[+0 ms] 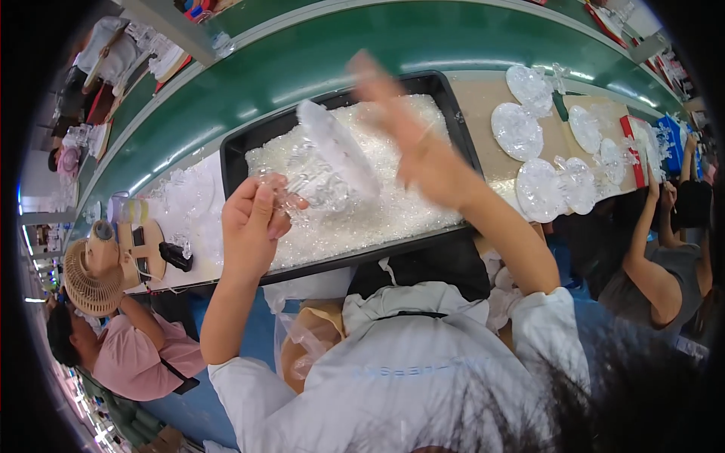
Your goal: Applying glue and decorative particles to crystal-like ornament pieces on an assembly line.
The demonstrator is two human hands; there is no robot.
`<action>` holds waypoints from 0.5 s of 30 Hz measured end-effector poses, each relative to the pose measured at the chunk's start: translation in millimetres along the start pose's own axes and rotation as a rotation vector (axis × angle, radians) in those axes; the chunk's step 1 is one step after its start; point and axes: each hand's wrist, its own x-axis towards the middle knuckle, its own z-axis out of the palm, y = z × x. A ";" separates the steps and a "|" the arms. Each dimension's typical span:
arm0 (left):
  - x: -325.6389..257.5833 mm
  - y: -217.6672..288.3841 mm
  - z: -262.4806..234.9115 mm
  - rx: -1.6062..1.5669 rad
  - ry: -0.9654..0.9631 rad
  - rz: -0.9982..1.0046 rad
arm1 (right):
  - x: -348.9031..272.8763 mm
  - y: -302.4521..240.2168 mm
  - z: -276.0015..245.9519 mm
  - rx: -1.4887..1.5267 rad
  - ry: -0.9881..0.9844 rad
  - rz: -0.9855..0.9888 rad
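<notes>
The left hand (253, 223) grips a clear plastic piece (321, 170) tight, held up over the black tray (234, 155) of clear bits on the counter (483, 98). The right hand (419, 147) is blurry, fingers spread and holding nothing. I think it helps to hold the piece steady over the tray.
</notes>
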 end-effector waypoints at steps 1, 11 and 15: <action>-1.6 0.6 0.7 -0.008 0.024 0.005 | -4.7 1.9 -0.5 -0.003 -0.001 0.002; -0.9 4.5 -0.8 0.035 -0.047 0.012 | -14.7 -3.5 15.1 -0.014 -0.152 0.002; -0.6 12.9 -1.7 0.095 0.037 0.097 | -1.1 -16.9 25.0 -0.244 -0.191 -0.102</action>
